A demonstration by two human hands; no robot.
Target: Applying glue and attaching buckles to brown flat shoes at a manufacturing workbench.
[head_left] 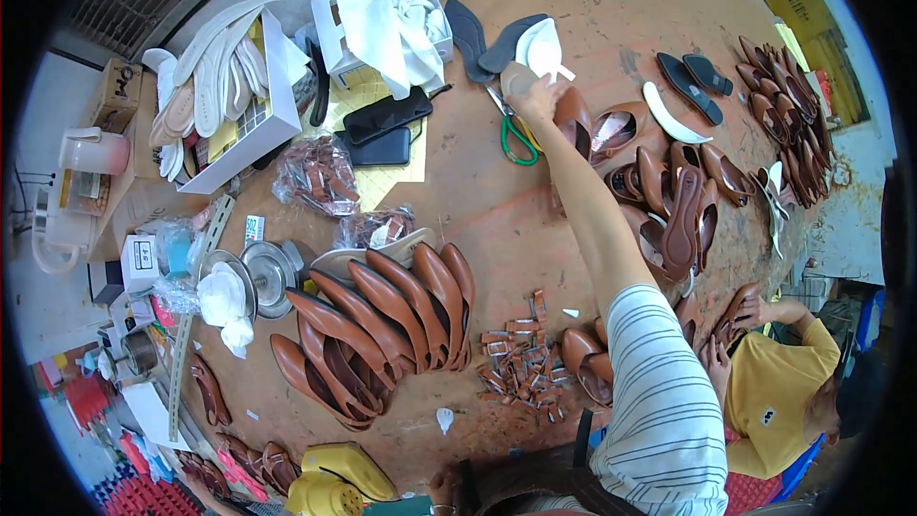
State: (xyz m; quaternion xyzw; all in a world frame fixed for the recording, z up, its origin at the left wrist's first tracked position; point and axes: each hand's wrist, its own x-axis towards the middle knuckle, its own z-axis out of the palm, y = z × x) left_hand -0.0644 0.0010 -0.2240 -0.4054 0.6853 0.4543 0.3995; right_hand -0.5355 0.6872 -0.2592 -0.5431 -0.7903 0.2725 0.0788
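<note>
My right hand point(537, 103) reaches far across the table, its fingers closing on a white insole point(543, 50) at the far side. Against the same hand lies a beige insole point(517, 79), and dark grey insoles point(466, 38) are just left of it. Scissors with green handles point(519, 140) rest beside my wrist. Brown pumps point(573, 117) stand right of the hand. Only a small part of my left hand point(441, 487) shows at the lower edge, near a dark brown strap-like thing; its fingers are hidden.
Rows of brown shoes point(387, 315) stand centre-left, beside a pile of brown strap pieces point(521, 363). White boxes point(250, 105) of insoles and two black phones point(387, 119) are at far left. On the right, a co-worker in a yellow shirt point(783, 392) handles a brown shoe.
</note>
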